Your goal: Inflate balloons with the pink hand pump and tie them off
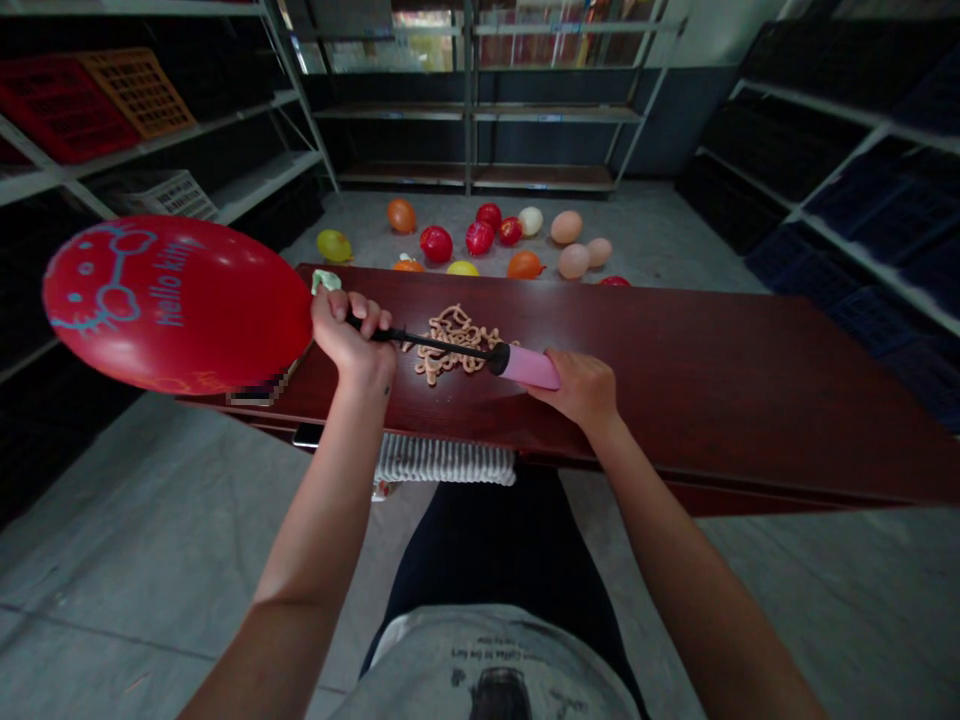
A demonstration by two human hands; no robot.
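Center frame, above a dark wooden table [712,400]: left hand [354,340] clenches the red balloon [176,305] around a black nozzle [420,343]; right hand [577,388] grasps the pink hand pump [529,365]. Loosened fingers could let the balloon slip free.

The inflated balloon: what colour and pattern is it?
Red balloon, with a light-blue Hello Kitty print; best in the head view.
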